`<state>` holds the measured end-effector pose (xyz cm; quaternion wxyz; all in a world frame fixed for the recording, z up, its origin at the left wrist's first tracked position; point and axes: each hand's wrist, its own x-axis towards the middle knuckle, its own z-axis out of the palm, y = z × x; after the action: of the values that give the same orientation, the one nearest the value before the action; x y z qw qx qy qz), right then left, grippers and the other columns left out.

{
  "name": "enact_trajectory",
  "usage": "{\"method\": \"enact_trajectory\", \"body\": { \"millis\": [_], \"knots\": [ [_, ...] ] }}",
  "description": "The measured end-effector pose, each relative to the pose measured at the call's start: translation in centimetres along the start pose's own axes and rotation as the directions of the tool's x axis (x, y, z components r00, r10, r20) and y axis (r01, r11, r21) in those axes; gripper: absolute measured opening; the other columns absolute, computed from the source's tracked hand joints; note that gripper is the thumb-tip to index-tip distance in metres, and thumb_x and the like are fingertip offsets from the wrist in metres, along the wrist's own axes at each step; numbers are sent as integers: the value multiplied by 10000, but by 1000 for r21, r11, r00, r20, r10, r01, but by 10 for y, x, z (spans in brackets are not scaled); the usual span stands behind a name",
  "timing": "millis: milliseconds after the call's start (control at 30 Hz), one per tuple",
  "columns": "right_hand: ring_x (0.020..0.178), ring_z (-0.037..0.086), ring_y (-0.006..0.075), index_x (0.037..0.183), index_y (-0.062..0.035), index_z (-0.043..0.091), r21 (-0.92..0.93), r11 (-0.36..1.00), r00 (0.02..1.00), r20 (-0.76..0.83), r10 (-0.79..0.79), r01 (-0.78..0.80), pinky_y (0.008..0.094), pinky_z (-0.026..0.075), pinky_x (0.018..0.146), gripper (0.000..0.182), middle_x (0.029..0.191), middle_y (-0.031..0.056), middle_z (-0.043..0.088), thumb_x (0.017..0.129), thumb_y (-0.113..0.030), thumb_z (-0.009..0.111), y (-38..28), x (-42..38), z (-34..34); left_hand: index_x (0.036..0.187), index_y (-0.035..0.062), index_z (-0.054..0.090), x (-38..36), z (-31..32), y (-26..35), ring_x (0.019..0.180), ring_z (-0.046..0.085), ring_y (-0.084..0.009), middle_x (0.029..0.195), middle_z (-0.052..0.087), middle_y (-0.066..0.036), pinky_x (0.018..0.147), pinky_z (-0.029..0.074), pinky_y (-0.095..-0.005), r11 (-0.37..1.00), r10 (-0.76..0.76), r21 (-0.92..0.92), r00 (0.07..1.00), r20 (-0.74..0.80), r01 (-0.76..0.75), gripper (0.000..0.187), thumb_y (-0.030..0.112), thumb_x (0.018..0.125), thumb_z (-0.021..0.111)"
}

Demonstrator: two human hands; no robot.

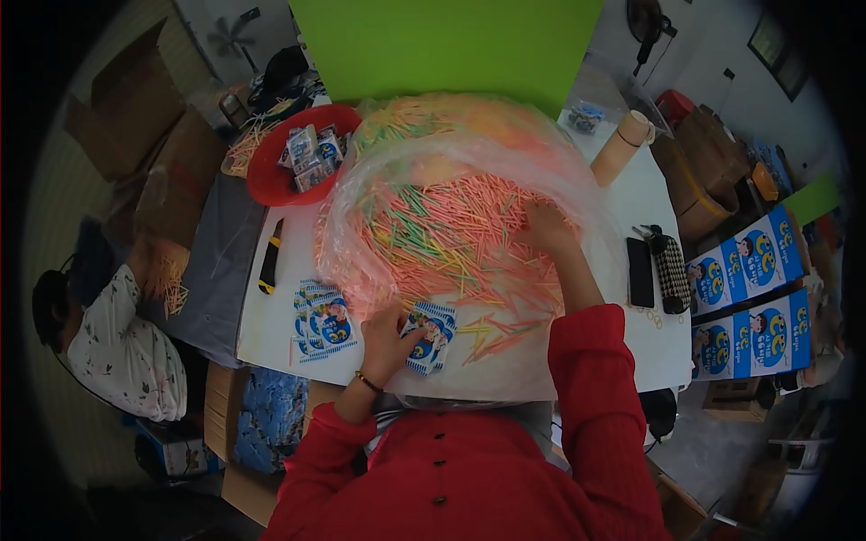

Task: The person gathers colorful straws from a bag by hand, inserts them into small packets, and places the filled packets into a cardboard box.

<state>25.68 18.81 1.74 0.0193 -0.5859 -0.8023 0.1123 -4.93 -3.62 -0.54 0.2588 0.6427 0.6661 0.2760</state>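
Note:
A large clear plastic bag lies open on the table, full of thin pink, green and yellow sticks. My right hand reaches into the bag's right side among the sticks, thumb and fingers apart, fingertips partly hidden. At the table's front, my left hand is closed on the edge of a blue-and-white printed packet, its thumb lying over it. Left of that hand lie several similar packets, overlapping. Loose sticks are scattered to the right of the held packet.
A red bowl with small packs stands back left, above a box cutter. On the right are a phone, a checkered pouch and a tan bottle. Another person sits at left, hand near sticks. Printed boxes stand right.

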Motion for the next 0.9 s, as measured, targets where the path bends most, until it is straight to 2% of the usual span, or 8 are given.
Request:
{"method": "enact_trajectory", "body": {
  "millis": [167, 433, 567, 633, 767, 833, 867, 900],
  "knots": [
    [1106, 580, 348, 1045, 23, 639, -120, 991, 998, -26, 56, -59, 457, 471, 938, 686, 1152, 223, 615, 675, -544, 753, -20, 0, -7, 775, 102, 485, 2, 1, 1, 694, 535, -268, 689, 512, -54, 682, 320, -392, 998, 58, -3, 998, -29, -59, 370, 298, 691, 787],
    [946, 659, 298, 861, -58, 722, -435, 892, 988, -137, 73, -126, 428, 484, 858, 209, 918, 147, 705, 802, -208, 588, -60, 21, 2, 733, 98, 472, 3, -4, 7, 690, 537, -272, 672, 514, -63, 684, 322, -394, 996, 75, 57, 997, -2, -75, 363, 297, 715, 775],
    [943, 662, 270, 868, -78, 729, -483, 869, 990, -131, 50, -108, 433, 488, 830, 200, 918, 144, 705, 825, -144, 546, -57, 17, 8, 698, 92, 465, 3, -6, 5, 664, 524, -270, 641, 497, -62, 664, 324, -393, 996, 82, -34, 997, -8, -83, 347, 257, 729, 768],
    [947, 659, 273, 928, -52, 704, -266, 944, 975, -151, 161, -197, 409, 489, 818, 203, 953, 167, 695, 825, -115, 541, -46, 13, 10, 700, 89, 466, 3, -7, 5, 658, 519, -268, 642, 495, -63, 655, 325, -391, 993, 102, -58, 994, -30, -103, 339, 241, 727, 768],
    [909, 654, 284, 982, -22, 651, -159, 980, 934, -353, 58, -121, 362, 485, 813, 177, 949, 188, 678, 861, -113, 558, -28, -22, 23, 693, 77, 465, 2, -7, 0, 649, 510, -268, 645, 488, -64, 644, 330, -392, 980, 169, -92, 982, -87, -177, 322, 195, 724, 763],
    [839, 633, 234, 1024, -6, 601, 515, 837, 872, -479, 103, 184, 318, 474, 805, 164, 898, 156, 652, 913, -122, 567, -27, -35, 26, 689, 73, 463, 3, -6, -1, 648, 507, -273, 647, 486, -66, 645, 332, -398, 974, 173, -132, 980, -94, -185, 316, 186, 730, 755],
    [839, 633, 234, 1024, -6, 601, 514, 839, 872, -477, 106, 180, 318, 474, 805, 164, 898, 156, 652, 913, -122, 567, -31, -43, 33, 685, 70, 462, 4, -5, -1, 646, 504, -278, 650, 483, -69, 645, 334, -404, 966, 183, -167, 978, -100, -198, 310, 177, 736, 748],
    [838, 606, 189, 1003, -13, 591, 730, 612, 837, -512, 195, 304, 304, 466, 781, 128, 881, 110, 640, 925, -110, 561, -44, -53, 36, 685, 70, 462, 4, -4, -3, 646, 504, -278, 650, 483, -69, 645, 334, -404, 965, 184, -170, 978, -95, -198, 310, 177, 736, 748]
  ]
}}
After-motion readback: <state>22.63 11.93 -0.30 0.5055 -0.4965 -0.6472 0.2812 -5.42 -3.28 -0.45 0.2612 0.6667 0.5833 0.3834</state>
